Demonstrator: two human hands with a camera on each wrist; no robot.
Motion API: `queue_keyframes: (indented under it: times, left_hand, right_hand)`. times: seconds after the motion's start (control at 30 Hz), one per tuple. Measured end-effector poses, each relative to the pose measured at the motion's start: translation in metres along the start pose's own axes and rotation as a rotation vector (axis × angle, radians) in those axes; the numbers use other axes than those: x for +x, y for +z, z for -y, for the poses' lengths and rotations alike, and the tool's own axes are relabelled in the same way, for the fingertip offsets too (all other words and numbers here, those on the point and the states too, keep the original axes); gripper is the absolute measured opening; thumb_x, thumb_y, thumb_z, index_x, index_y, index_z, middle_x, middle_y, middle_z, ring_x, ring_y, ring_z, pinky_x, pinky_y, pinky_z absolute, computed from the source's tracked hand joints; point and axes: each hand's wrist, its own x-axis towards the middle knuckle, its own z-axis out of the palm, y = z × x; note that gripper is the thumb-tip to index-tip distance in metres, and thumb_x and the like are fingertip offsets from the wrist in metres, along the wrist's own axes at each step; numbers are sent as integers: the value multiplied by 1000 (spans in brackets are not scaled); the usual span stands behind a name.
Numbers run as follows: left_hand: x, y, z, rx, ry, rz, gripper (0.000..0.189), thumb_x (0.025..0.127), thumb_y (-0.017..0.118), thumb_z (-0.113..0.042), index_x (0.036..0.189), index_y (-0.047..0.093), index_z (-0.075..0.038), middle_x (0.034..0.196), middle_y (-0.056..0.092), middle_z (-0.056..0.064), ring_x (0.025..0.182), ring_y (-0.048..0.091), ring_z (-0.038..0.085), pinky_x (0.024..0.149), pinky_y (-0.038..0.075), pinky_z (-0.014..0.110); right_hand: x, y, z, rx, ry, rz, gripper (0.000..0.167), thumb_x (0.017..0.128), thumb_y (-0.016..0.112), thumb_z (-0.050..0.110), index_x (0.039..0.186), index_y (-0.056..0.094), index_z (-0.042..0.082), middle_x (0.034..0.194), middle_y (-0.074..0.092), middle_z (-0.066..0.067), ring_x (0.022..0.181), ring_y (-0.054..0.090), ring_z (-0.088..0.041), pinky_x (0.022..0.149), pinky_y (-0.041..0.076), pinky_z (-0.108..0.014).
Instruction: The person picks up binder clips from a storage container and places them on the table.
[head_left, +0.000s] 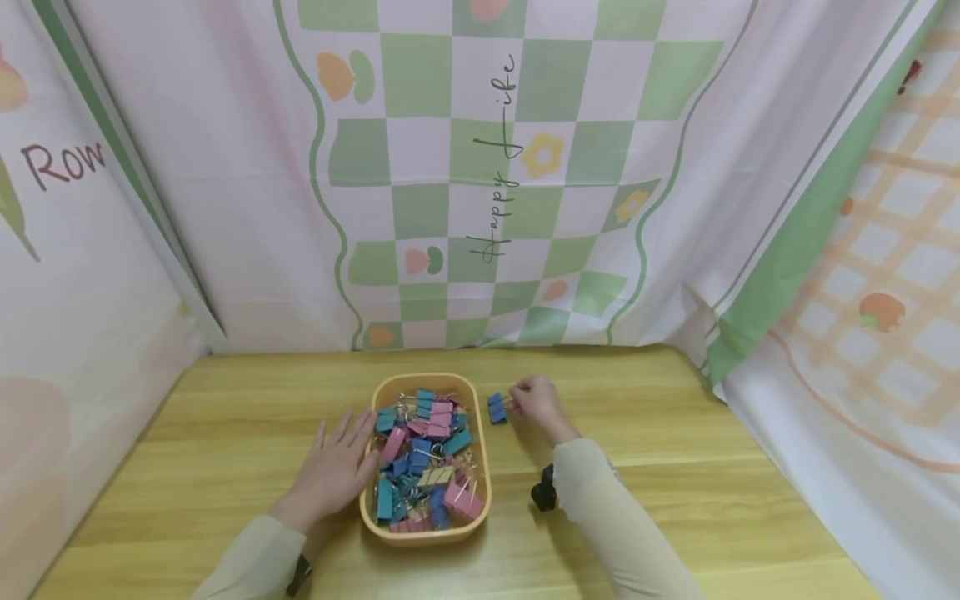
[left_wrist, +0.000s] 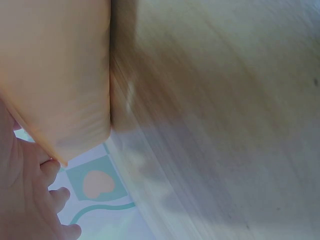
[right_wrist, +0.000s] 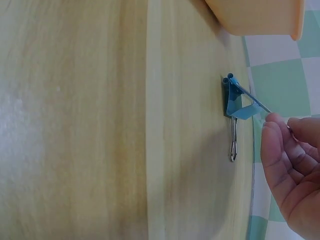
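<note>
A yellow-orange plastic basket [head_left: 424,537] filled with binder clips [head_left: 438,417] in pink, teal, blue and pale yellow stands on the wooden table. My left hand [head_left: 333,467] lies along the basket's left side, its spread fingers touching the rim; the left wrist view shows the fingertips at the basket's edge [left_wrist: 60,75]. Right of the basket, thumb and fingertips of my right hand [head_left: 538,407] pinch one wire handle of a blue binder clip [head_left: 497,408]. In the right wrist view that clip [right_wrist: 231,97] is close over the tabletop, its other handle [right_wrist: 233,140] pointing away from its body.
The wood-grain table [head_left: 675,500] reaches back to a white curtain [head_left: 420,275] with green checks. More printed fabric hangs at the left [head_left: 90,333] and right [head_left: 862,292]. A dark wrist device [head_left: 543,490] sits under the right sleeve.
</note>
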Motion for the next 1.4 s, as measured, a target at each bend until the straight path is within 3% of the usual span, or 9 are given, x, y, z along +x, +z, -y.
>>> queue_keyframes:
  times: [0.23, 0.4, 0.6, 0.77, 0.9, 1.07, 1.27, 1.4]
  left_hand:
    - [0, 0, 0, 7, -1, 11, 57, 98, 37, -34, 144, 24, -2, 148, 21, 14, 135, 12, 38, 107, -3, 55]
    - [-1, -1, -1, -2, -5, 11, 57, 99, 36, -33, 144, 25, -1, 148, 21, 15, 135, 12, 38, 107, -3, 55]
    - [-1, -2, -2, -2, -4, 14, 56, 99, 36, -32, 144, 25, -1, 148, 21, 15, 135, 12, 38, 106, -3, 55]
    - [0, -2, -1, -4, -3, 11, 56, 99, 37, -32, 144, 25, -1, 148, 22, 15, 135, 12, 38, 107, -3, 55]
    - [0, 0, 0, 1, -5, 8, 57, 99, 36, -33, 144, 25, -1, 148, 23, 15, 135, 12, 38, 107, -2, 55]
    - [1, 2, 1, 5, -3, 6, 57, 99, 36, -35, 144, 25, -2, 148, 23, 14, 135, 12, 38, 107, -2, 55]
    - [1, 2, 2, 16, 3, -1, 57, 98, 36, -34, 144, 25, -2, 148, 24, 15, 135, 13, 38, 107, -1, 55]
    - [1, 2, 3, 16, -1, -1, 57, 98, 36, -34, 144, 25, -2, 148, 24, 15, 135, 13, 38, 107, -1, 55]
  right_hand:
    - [-2, -7, 1, -33, 1, -10, 24, 89, 60, 15, 95, 64, -8, 72, 63, -15, 62, 60, -22, 58, 54, -30]
    - [-2, -14, 9, -49, -14, -21, 27, 90, 59, 19, 102, 63, -5, 77, 63, -18, 65, 61, -28, 57, 54, -33]
    - [-8, -18, 34, -10, -88, -15, 30, 90, 60, 20, 108, 62, -4, 74, 62, -20, 69, 61, -37, 59, 55, -38]
    - [-17, -17, 60, -48, -163, 14, 28, 90, 60, 20, 108, 63, -1, 69, 62, -16, 63, 62, -31, 58, 55, -40]
    - [-26, -12, 75, -80, -201, 58, 29, 90, 61, 23, 108, 63, 1, 69, 62, -11, 60, 61, -24, 60, 55, -40]
    - [-39, -4, 88, -120, -252, 123, 30, 89, 62, 24, 110, 63, 2, 70, 63, -8, 60, 61, -25, 54, 54, -33]
    - [-58, 8, 102, -117, -332, 247, 31, 88, 63, 21, 111, 62, 0, 69, 62, -8, 60, 60, -30, 49, 51, -34]
    - [-69, 19, 107, -160, -384, 330, 29, 88, 63, 22, 110, 63, 2, 67, 61, -2, 53, 56, -22, 46, 49, -35]
